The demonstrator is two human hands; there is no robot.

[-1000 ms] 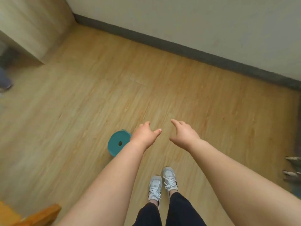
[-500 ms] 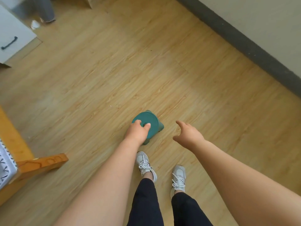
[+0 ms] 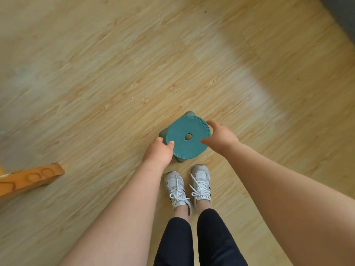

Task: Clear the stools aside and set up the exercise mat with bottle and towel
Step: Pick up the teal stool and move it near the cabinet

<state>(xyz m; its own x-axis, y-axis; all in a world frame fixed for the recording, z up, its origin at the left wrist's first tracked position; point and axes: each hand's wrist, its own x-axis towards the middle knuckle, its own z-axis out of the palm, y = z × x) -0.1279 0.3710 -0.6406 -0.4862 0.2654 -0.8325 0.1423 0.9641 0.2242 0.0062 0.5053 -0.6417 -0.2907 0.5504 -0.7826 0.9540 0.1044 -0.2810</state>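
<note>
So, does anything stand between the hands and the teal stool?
Nothing visible does. The left hand grips the teal stool at its near-left rim, and the right hand curls round its right rim.

The legs of the stool are mostly hidden beneath its seat. On the left grip, the fingers are concealed below the seat's rim. The orange wooden piece is cut off by the picture's left edge. The far floor is blurred.
</note>
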